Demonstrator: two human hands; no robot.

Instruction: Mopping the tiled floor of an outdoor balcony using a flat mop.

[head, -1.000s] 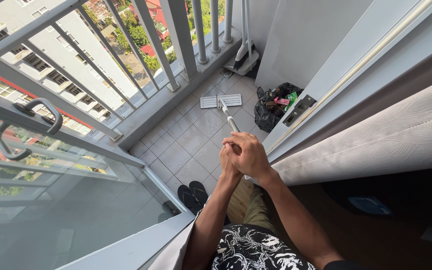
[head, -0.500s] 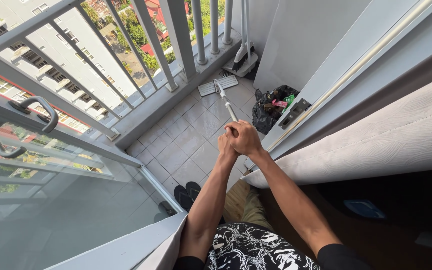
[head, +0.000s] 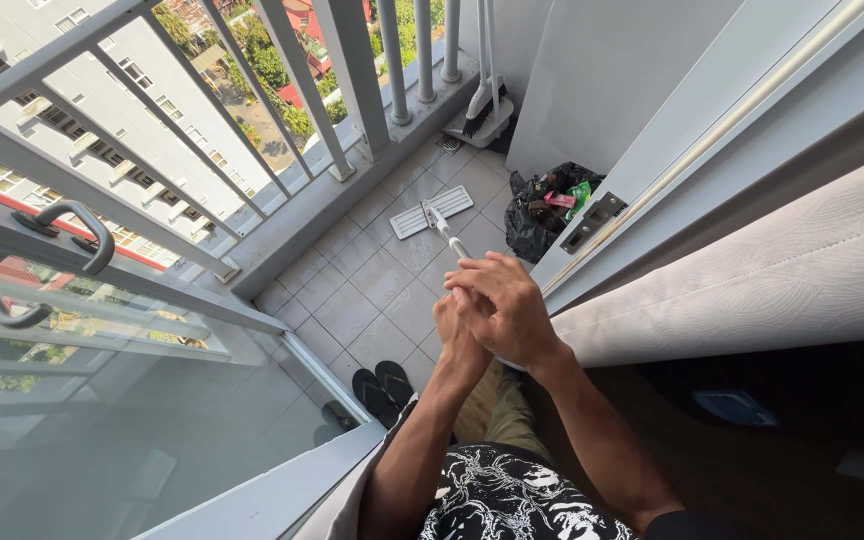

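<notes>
**Both hands clasped on a flat mop out on the balcony**

The right hand (head: 505,310) lies on top, fingers wrapped over the upper end of the mop handle (head: 449,236), and the left hand (head: 457,335) sits just beneath and behind it, also closed around the same pole. Both are clenched on the handle, one stacked against the other, touching.

The handle's long axis runs away from the person, down and slightly to the left, from the hands to the flat mop head (head: 431,212). That white rectangular head lies flat on the grey tiled floor (head: 352,300), its long side set crosswise to the handle, pointing toward the railing (head: 282,110) at one end and toward the wall at the other.

Near the mop head on the right sits a black rubbish bag (head: 542,215) with colourful wrappers showing on top. A broom and dustpan (head: 480,112) stand in the far corner. A pair of dark sandals (head: 380,388) rests on the tiles by the glass door (head: 102,420), below the hands.
</notes>
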